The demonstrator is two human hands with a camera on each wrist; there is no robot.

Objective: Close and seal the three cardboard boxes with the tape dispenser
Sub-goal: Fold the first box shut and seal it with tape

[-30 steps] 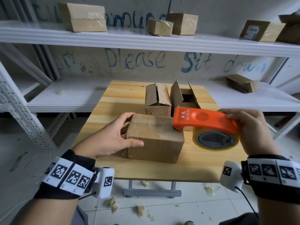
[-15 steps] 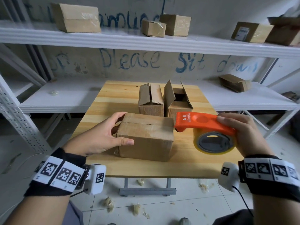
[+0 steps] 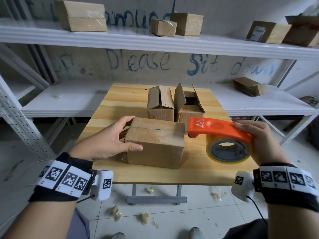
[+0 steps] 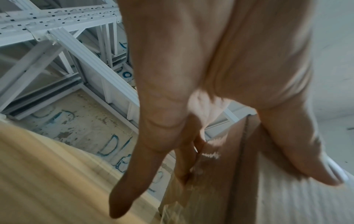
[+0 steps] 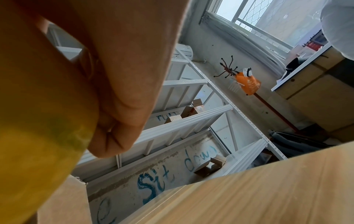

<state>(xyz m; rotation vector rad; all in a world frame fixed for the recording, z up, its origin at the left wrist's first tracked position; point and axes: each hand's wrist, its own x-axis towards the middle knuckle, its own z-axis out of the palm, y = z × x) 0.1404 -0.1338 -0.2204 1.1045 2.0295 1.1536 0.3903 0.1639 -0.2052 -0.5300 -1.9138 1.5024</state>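
A closed cardboard box (image 3: 155,144) lies near the front of the wooden table (image 3: 124,100). My left hand (image 3: 119,137) holds its left end, thumb on the front face and fingers over the top far edge; the left wrist view shows the left hand (image 4: 191,75) spread round the box (image 4: 220,189). My right hand (image 3: 255,140) grips the orange tape dispenser (image 3: 219,128) with its yellowish tape roll (image 3: 227,150). The dispenser's toothed end is just off the box's top right edge. Behind stand a box with half-folded flaps (image 3: 160,104) and an open box (image 3: 189,104).
White metal shelving (image 3: 155,44) runs behind and beside the table, with several more cardboard boxes (image 3: 81,16) on it. Scraps litter the floor (image 3: 146,218) under the table's front edge. In the right wrist view a bare stretch of table (image 5: 268,189) lies right of the dispenser.
The dispenser has drawn back to the right, from over the box's top right corner to just beside it. My left hand has kept its hold on the box.
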